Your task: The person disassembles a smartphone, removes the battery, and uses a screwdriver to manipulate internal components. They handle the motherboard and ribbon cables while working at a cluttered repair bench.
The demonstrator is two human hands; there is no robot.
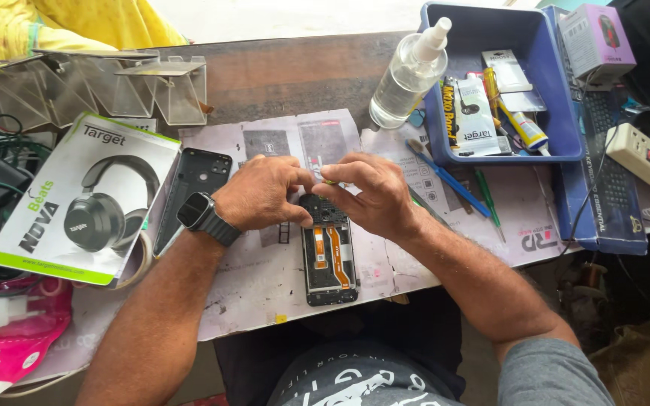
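Note:
An opened black smartphone [329, 259] lies face down on the paper-covered table, its orange flex cables showing. My left hand [261, 194], with a dark smartwatch on the wrist, rests on the phone's top left corner. My right hand [370, 192] pinches a small yellow-green tool at the phone's upper end, fingertips meeting those of the left hand. The tool's tip is hidden by my fingers. The phone's black back cover [193, 192] lies to the left of my left hand.
A headphone box [84, 199] sits at the left, clear plastic stands [114, 86] behind it. A spray bottle [409, 74] leans on a blue tray [558, 113] of small tools. Loose blue and green tools [460, 188], a power strip [648, 154] and pink packets [9, 338] lie around.

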